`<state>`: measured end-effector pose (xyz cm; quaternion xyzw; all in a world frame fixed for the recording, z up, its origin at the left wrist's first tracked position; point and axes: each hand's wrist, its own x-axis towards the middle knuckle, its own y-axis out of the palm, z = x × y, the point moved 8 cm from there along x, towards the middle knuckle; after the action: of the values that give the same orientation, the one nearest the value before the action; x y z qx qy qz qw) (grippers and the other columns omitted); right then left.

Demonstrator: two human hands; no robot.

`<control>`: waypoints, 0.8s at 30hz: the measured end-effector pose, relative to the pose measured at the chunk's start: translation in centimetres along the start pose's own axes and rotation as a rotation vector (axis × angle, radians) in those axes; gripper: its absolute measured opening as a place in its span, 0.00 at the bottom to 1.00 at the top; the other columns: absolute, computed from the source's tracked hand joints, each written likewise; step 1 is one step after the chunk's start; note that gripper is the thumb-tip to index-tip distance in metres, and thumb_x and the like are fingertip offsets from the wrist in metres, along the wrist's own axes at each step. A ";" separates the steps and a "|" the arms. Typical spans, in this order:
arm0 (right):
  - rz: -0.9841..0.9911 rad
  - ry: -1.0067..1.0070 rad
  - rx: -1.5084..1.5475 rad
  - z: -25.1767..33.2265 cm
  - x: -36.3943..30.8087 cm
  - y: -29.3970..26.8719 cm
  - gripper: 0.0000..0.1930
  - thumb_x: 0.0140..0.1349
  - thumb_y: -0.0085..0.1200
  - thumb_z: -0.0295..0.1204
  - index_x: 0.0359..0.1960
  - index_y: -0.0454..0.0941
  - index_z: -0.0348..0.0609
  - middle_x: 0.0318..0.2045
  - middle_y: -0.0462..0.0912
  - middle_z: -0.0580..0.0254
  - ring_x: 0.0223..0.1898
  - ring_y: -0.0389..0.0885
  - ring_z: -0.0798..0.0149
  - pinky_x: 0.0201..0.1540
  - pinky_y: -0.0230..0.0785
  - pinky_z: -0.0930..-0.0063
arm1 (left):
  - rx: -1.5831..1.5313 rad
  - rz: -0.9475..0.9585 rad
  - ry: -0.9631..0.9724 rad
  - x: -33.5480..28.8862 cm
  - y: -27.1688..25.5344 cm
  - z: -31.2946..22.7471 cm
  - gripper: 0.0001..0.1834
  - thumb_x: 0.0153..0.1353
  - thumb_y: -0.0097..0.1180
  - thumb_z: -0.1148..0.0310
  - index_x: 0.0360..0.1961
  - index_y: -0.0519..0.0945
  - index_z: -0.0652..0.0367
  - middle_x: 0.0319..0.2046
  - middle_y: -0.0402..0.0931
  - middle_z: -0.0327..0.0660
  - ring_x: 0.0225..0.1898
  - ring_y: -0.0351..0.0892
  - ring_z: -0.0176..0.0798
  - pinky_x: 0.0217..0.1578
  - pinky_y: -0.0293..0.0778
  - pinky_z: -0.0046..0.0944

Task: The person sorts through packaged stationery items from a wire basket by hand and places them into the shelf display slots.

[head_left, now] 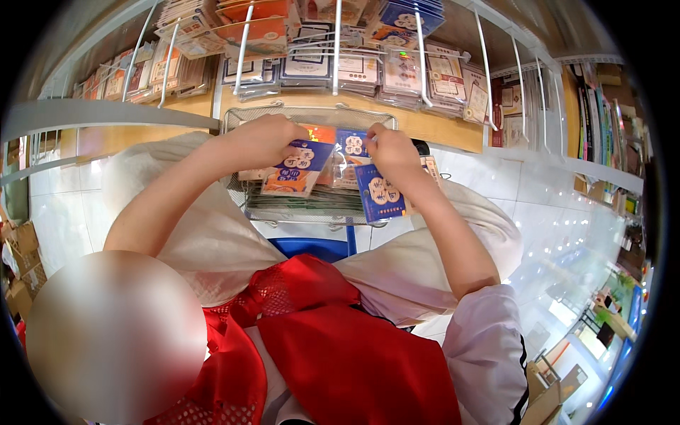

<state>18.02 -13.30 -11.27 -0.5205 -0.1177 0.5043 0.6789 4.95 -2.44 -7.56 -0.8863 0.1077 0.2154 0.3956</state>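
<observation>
A silver wire-mesh basket sits in front of me between my knees, filled with flat, clear-wrapped packets. My left hand is closed on the edge of a blue and orange packet, tilted over the basket's left part. Over the right part, my right hand has its fingertips pinched at the upper corner of a blue-topped packet. A second blue packet with a pale flower-shaped label lies under that hand and wrist; whether it is gripped too is hidden. Dark green packets lie along the basket's near side.
Beyond the basket is a wooden shelf stacked with wrapped packets, with white wire hooks hanging in front. A grey metal bar runs at the left. A blue stool shows below the basket. Books stand at the right.
</observation>
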 end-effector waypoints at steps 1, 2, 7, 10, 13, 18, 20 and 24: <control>-0.034 0.031 0.081 -0.3 0.5 -0.2 0.11 0.57 0.47 0.33 0.33 0.77 0.39 0.26 0.80 0.47 0.30 0.79 0.48 0.36 0.69 0.60 | -0.039 -0.026 -0.009 -0.1 -0.1 0.0 0.16 0.52 0.52 0.75 0.44 0.75 0.59 0.33 0.75 0.54 0.39 0.73 0.54 0.39 0.68 0.46; -0.029 0.028 0.075 -0.5 1.2 -0.2 0.11 0.57 0.47 0.33 0.33 0.77 0.39 0.26 0.80 0.47 0.30 0.79 0.48 0.36 0.69 0.60 | -0.047 -0.030 -0.010 -0.3 -0.3 -0.4 0.16 0.52 0.52 0.75 0.44 0.75 0.59 0.33 0.75 0.54 0.39 0.73 0.54 0.39 0.68 0.46; -0.263 0.121 0.382 -1.6 2.9 -2.0 0.12 0.58 0.45 0.31 0.27 0.78 0.36 0.27 0.80 0.47 0.32 0.79 0.51 0.37 0.70 0.66 | -0.359 0.058 0.230 0.2 1.2 -1.2 0.18 0.53 0.48 0.79 0.46 0.75 0.61 0.39 0.75 0.53 0.42 0.74 0.47 0.42 0.69 0.44; -0.361 0.119 0.455 -1.7 3.4 -2.1 0.13 0.59 0.45 0.32 0.27 0.77 0.35 0.27 0.80 0.47 0.32 0.80 0.54 0.37 0.69 0.67 | -0.465 0.086 0.251 0.2 0.8 -3.4 0.13 0.56 0.52 0.71 0.42 0.76 0.63 0.36 0.76 0.51 0.38 0.76 0.42 0.39 0.70 0.39; -0.438 0.109 0.566 -1.5 3.9 -1.7 0.13 0.61 0.43 0.33 0.27 0.76 0.36 0.23 0.77 0.56 0.26 0.73 0.64 0.31 0.64 0.73 | -0.470 0.128 0.100 0.5 0.7 -4.1 0.14 0.57 0.55 0.64 0.37 0.77 0.65 0.33 0.78 0.49 0.32 0.76 0.36 0.36 0.70 0.35; -0.424 0.085 0.859 -0.6 2.6 -3.0 0.17 0.64 0.40 0.36 0.28 0.74 0.34 0.23 0.78 0.57 0.26 0.75 0.66 0.32 0.66 0.74 | -0.432 -0.189 0.035 2.1 -1.5 -2.1 0.12 0.56 0.55 0.65 0.33 0.78 0.65 0.26 0.77 0.49 0.27 0.77 0.40 0.31 0.71 0.37; -0.264 0.000 1.109 1.6 0.5 -2.9 0.20 0.67 0.35 0.39 0.32 0.72 0.34 0.26 0.77 0.59 0.29 0.73 0.71 0.35 0.66 0.77 | -0.237 -0.290 -0.006 1.9 -3.0 -0.9 0.10 0.55 0.55 0.66 0.31 0.79 0.64 0.24 0.76 0.49 0.26 0.77 0.44 0.29 0.71 0.38; -0.149 -0.104 1.183 2.6 -3.8 -2.2 0.15 0.66 0.39 0.36 0.38 0.72 0.34 0.30 0.78 0.59 0.32 0.73 0.73 0.39 0.66 0.79 | -0.345 -0.210 -0.002 1.6 -2.9 -1.6 0.13 0.54 0.56 0.62 0.30 0.80 0.62 0.22 0.76 0.49 0.24 0.76 0.45 0.30 0.71 0.39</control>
<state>15.75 -14.79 -6.91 -0.0191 0.1140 0.4601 0.8803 7.91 -1.70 -5.47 -0.9471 -0.0241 0.1892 0.2580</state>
